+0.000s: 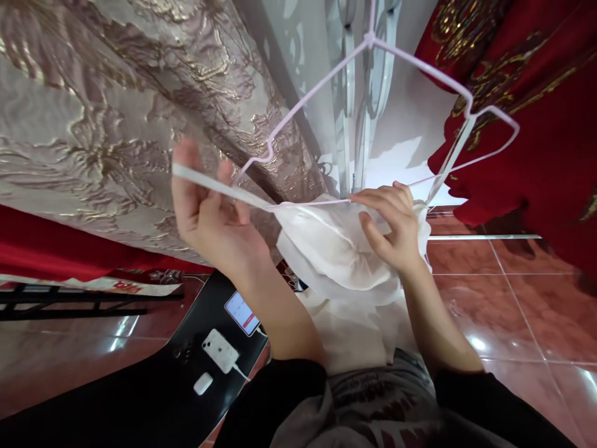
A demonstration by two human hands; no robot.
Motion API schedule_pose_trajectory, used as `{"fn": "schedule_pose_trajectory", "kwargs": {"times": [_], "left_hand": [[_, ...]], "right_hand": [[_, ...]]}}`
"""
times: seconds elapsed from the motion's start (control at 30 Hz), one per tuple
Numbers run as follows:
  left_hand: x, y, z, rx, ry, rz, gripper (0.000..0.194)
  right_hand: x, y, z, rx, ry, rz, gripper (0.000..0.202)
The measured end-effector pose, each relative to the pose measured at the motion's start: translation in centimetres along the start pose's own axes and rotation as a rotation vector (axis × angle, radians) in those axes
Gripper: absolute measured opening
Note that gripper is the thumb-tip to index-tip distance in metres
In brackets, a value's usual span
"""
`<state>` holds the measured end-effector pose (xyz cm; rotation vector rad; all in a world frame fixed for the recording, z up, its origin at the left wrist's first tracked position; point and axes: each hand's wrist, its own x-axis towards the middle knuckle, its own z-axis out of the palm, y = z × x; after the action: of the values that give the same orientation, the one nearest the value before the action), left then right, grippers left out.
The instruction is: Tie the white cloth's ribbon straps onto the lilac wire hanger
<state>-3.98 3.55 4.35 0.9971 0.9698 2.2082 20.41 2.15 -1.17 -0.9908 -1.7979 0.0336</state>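
Observation:
A pale pink hanger [317,89] hangs in front of me, its hook end at the top. From it a white garment [326,246] droops, one thin strap looped over the hanger's right shoulder notch. The other white strap [217,185] is stretched to the left across the fingers of my left hand [217,221], which are spread and partly blurred. My right hand [392,224] is at the garment's upper edge near the hanger's bottom bar, thumb and fingers apart.
Patterned pink-gold fabric [116,124] hangs at the left, red embroidered fabric [527,137] at the right. A black bench [153,386] at lower left bears a white phone [220,350], a lit phone [241,313] and a small white case [203,384]. Red tiles [476,311] cover the floor.

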Motion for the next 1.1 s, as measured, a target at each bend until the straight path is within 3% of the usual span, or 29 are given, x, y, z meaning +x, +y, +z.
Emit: {"fn": "schedule_pose_trajectory", "kwargs": {"times": [0.07, 0.13, 0.2, 0.27, 0.37, 0.43, 0.53, 0.57, 0.7, 0.77, 0.9, 1.0, 1.1], "left_hand": [[-0.3, -1.6, -2.1, 0.022, 0.167, -0.038, 0.036], [-1.3, -2.9, -3.5, 0.05, 0.191, -0.149, 0.026], [-2.6, -3.4, -3.6, 0.079, 0.023, -0.275, 0.025], [-3.9, -3.3, -2.4, 0.064, -0.178, -0.331, 0.025], [-5.3, -2.7, 0.1, -0.045, -0.254, -0.291, 0.02], [-5.9, -2.7, 1.1, -0.111, -0.269, -0.286, 0.023], [-6.1, -3.1, 1.4, -0.146, -0.285, -0.286, 0.03], [-6.1, -3.3, 1.3, -0.145, -0.284, -0.281, 0.03], [-6.0, -3.7, 1.3, -0.137, -0.277, -0.252, 0.03], [-6.0, -3.7, 1.3, -0.126, -0.272, -0.247, 0.029], [-6.0, -3.3, 1.2, -0.105, -0.269, -0.253, 0.028], [-5.9, -3.2, 1.1, -0.094, -0.257, -0.258, 0.029], [-5.9, -3.3, 1.2, -0.086, -0.244, -0.273, 0.028]], "right_hand": [[-0.2, 0.1, 0.1, -0.016, 0.031, 0.015, 0.028], [-0.4, 0.0, 0.4, -0.02, 0.054, 0.017, 0.029], [-0.5, -0.6, 0.9, -0.012, 0.049, 0.012, 0.032], [-0.6, -1.5, 1.3, 0.012, 0.023, 0.013, 0.035], [-0.9, -2.5, 1.2, 0.059, -0.025, 0.038, 0.031], [-1.2, -2.2, 0.8, 0.049, 0.142, 0.059, 0.029], [-1.8, -0.2, -0.1, -0.024, 0.633, 0.17, 0.031], [-1.9, 0.5, -0.5, -0.001, 0.699, 0.239, 0.033], [-1.9, 1.4, -1.2, 0.311, 0.447, 0.578, 0.028], [-1.7, 0.5, -1.1, 0.325, 0.473, 0.624, 0.026], [-1.3, -1.0, -0.7, 0.153, 0.686, 0.501, 0.022], [-1.3, -0.8, -1.2, 0.085, 0.777, 0.375, 0.017], [-0.4, -0.7, -2.3, 0.117, 0.725, 0.22, 0.019]]}}
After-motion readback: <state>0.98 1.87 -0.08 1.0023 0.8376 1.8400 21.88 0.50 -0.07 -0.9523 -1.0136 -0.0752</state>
